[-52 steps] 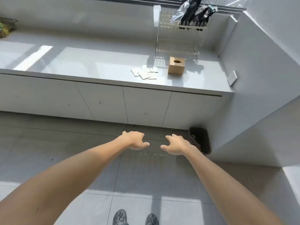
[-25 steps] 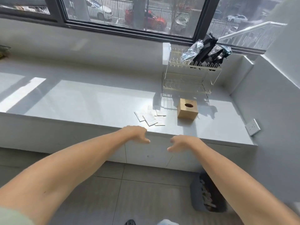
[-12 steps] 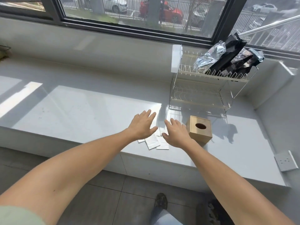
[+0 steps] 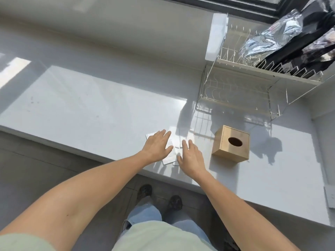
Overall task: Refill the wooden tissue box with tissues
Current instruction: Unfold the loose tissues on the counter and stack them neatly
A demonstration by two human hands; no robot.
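Head view shows left hand [image 4: 157, 145] and right hand [image 4: 191, 156] spread flat over tissues [image 4: 173, 142] beside wooden tissue box [image 4: 231, 145].

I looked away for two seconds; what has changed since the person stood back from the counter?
Both arms reached forward: the left hand and right hand now spread open over the tissue packets, nothing gripped yet. The wooden tissue box and packets stayed put.
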